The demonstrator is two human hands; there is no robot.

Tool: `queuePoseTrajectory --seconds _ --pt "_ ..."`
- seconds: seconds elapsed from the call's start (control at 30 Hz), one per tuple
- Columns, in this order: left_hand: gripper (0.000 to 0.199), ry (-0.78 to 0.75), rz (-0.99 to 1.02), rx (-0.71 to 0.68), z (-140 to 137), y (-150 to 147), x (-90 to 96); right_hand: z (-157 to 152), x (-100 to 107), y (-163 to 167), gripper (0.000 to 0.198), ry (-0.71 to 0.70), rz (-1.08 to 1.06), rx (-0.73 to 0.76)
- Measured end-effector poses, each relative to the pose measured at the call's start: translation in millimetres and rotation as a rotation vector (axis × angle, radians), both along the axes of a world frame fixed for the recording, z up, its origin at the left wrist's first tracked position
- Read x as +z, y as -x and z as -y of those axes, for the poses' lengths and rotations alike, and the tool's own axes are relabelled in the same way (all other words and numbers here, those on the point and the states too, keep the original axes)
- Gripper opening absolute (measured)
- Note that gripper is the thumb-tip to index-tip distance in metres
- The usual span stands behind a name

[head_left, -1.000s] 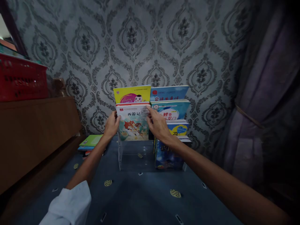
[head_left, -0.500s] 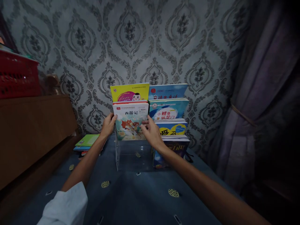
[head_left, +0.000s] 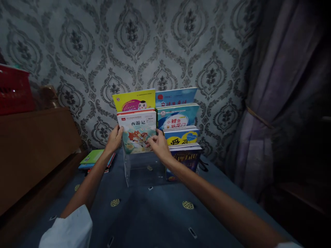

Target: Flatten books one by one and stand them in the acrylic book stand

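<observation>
A white picture book (head_left: 138,121) with an orange-caped figure on its cover stands upright in the left column of a clear acrylic book rack (head_left: 127,172). My left hand (head_left: 114,138) grips its left edge, thumb at the front. On the right edge, my right hand (head_left: 158,144) holds it with bent fingers, some of them against the cover. Behind it, red-topped book edges and a yellow book (head_left: 133,98) show. The right column holds a blue book (head_left: 178,96), a teal book (head_left: 178,115), a yellow-and-blue book (head_left: 183,137) and a dark blue book (head_left: 184,160).
A few books (head_left: 94,156) lie stacked on the blue patterned cloth (head_left: 152,213) to the left. Further left, a red basket (head_left: 14,89) sits on a brown wooden surface (head_left: 38,137). Patterned wallpaper is behind, and a tied curtain (head_left: 256,117) hangs at the right.
The view has shifted slightly, so the rack and books appear a little further left. Both hands keep their places at the white book's edges.
</observation>
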State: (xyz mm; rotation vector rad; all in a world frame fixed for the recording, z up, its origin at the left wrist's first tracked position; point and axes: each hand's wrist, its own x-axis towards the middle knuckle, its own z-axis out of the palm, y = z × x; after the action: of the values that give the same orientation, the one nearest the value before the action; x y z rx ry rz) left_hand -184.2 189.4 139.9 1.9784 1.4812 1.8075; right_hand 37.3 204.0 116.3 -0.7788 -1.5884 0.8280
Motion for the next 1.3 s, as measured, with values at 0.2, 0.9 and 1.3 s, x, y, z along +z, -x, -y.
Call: queuePoseTrajectory --seconds 0.2,0.9,1.3 --pt "0.048 0.001 -0.069 0.085 2.1 0.6 4.0 7.2 -1.6 5.9 0.064 0.045 -0.04 -0.009" --pt "0.041 -0.009 -0.159 0.183 6.3 -3.1 2.2 47.4 -104.2 10.7 0.067 0.074 -0.068 0.143" --pt "0.021 -0.066 -0.29 0.33 2.8 -8.8 -9.5 61.1 -178.9 7.0 0.066 -0.061 0.123 0.159"
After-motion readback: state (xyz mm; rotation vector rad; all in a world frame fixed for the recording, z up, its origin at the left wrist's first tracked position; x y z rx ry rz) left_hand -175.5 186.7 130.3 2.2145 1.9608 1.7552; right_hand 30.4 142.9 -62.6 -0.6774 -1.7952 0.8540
